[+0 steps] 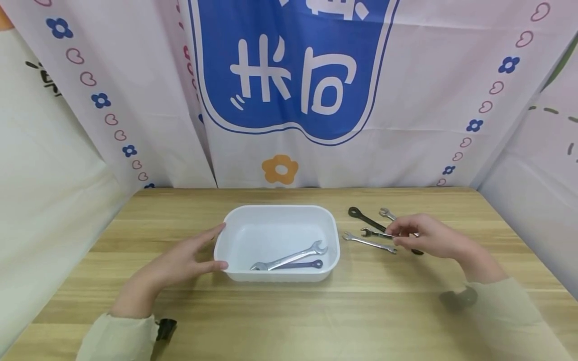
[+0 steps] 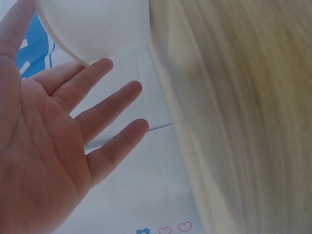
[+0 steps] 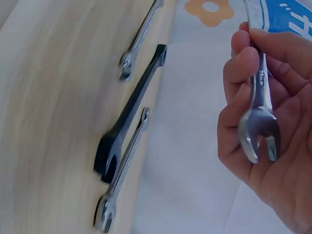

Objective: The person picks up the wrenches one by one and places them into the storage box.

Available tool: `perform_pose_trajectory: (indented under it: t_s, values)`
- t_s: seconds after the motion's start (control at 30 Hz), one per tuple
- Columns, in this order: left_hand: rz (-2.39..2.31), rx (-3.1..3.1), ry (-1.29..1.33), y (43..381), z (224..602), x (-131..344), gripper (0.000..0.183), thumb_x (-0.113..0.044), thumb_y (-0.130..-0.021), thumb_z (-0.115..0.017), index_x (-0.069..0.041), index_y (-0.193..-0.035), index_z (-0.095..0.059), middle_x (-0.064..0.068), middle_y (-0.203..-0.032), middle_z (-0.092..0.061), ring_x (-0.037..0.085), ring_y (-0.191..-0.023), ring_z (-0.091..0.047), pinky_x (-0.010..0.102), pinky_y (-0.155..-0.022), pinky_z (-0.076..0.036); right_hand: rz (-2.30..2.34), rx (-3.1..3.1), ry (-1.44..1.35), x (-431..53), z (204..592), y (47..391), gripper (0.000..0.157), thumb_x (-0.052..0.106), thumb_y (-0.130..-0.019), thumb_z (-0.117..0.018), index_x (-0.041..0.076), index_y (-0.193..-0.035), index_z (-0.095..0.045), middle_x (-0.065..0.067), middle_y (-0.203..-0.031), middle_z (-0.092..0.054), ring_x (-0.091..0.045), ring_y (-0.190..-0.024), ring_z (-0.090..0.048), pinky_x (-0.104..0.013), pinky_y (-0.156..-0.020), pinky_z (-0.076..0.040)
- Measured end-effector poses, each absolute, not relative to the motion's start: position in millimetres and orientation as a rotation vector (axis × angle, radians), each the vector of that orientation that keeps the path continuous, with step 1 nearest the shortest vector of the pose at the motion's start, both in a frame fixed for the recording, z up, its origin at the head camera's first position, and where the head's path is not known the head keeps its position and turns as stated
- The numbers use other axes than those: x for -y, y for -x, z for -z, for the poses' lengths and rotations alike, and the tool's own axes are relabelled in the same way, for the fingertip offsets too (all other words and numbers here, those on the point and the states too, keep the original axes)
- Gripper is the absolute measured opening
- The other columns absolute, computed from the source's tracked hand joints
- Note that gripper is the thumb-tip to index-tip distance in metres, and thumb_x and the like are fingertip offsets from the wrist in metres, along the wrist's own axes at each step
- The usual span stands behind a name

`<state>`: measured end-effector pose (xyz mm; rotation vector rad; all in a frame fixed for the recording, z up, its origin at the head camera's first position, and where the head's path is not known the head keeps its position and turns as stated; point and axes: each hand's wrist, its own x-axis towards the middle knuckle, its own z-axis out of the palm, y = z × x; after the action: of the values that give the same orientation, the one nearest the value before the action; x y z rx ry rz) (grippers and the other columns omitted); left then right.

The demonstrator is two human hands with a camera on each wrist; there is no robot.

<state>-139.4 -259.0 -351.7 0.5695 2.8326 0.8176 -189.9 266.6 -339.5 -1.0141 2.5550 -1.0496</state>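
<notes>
My left hand [image 1: 182, 258] touches the left side of a white plastic tray [image 1: 282, 276], thumb on the near corner of its rim. In the left wrist view its other fingers [image 2: 112, 107] are spread and fairly straight, near the tray wall. Inside the tray a silver open-end wrench [image 1: 293, 256] lies across a dark wrench [image 1: 311, 264]. Over on the right, my right hand [image 1: 429, 238] pinches a shiny wrench [image 3: 261, 92]; its open end points back toward the palm in the right wrist view. Close below it lie a black wrench [image 3: 131, 112] and a silver wrench [image 3: 124, 178].
Another silver wrench [image 1: 369, 242] lies on the wooden table [image 1: 316, 321], between tray and right hand. A printed cloth [image 1: 406, 150] hangs along the table's back edge, with white cloth [image 1: 49, 200] at the left side.
</notes>
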Motion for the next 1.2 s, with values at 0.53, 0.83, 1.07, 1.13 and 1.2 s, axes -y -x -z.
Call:
perform_pose_trajectory:
  t_s: [0.53, 0.83, 1.07, 1.13, 1.2]
  values:
    - [-0.804, -2.836, -0.567, 139.5, 351.7, 258.6, 0.092, -0.053, -0.087, -0.069, -0.009, -0.157, -0.027, 0.022, -0.159, -0.032, 0.049, -0.143, -0.034, 0.069, -0.11, -0.035, 1.11, -2.61, 1.006, -227.5, 333.3, 193.4, 0.013, 0.005, -0.093, -0.067, 0.002, -0.104, -0.072, -0.005, -0.092, -0.07, -0.002, -0.08, -0.056, -0.022, -0.068, -0.053]
    - [-0.803, -2.837, -0.563, 140.6, 352.0, 258.8, 0.092, -0.054, -0.087, -0.068, -0.01, -0.157, -0.027, 0.022, -0.159, -0.033, 0.049, -0.143, -0.034, 0.069, -0.11, -0.035, 1.121, -2.588, 0.949, -200.6, 328.6, 199.1, 0.015, 0.01, -0.094, -0.067, 0.005, -0.108, -0.071, -0.001, -0.091, -0.071, -0.008, -0.078, -0.058, -0.022, -0.068, -0.052]
    - [-0.811, -2.832, -0.578, 140.4, 351.6, 258.9, 0.092, -0.052, -0.088, -0.069, -0.009, -0.157, -0.027, 0.023, -0.159, -0.032, 0.05, -0.142, -0.034, 0.07, -0.109, -0.035, 1.155, -2.532, 1.026, -175.3, 326.1, 200.9, 0.016, 0.007, -0.093, -0.067, 0.006, -0.108, -0.072, -0.006, -0.095, -0.074, -0.01, -0.084, -0.061, -0.023, -0.073, -0.055]
    - [-0.812, -2.835, -0.582, 140.2, 351.4, 259.0, 0.092, -0.051, -0.088, -0.07, -0.008, -0.157, -0.028, 0.023, -0.159, -0.033, 0.05, -0.142, -0.034, 0.07, -0.109, -0.034, 1.148, -2.518, 1.032, -167.2, 326.3, 201.4, 0.017, 0.008, -0.093, -0.066, 0.007, -0.11, -0.072, -0.009, -0.1, -0.075, -0.011, -0.089, -0.063, -0.025, -0.076, -0.057]
    - [-0.807, -2.839, -0.584, 139.9, 351.2, 259.0, 0.092, -0.052, -0.088, -0.07, -0.008, -0.157, -0.028, 0.023, -0.159, -0.033, 0.05, -0.142, -0.034, 0.069, -0.11, -0.034, 1.132, -2.51, 1.044, -159.0, 327.5, 202.3, 0.019, 0.009, -0.094, -0.066, 0.008, -0.111, -0.072, -0.011, -0.104, -0.074, -0.013, -0.092, -0.063, -0.028, -0.079, -0.058]
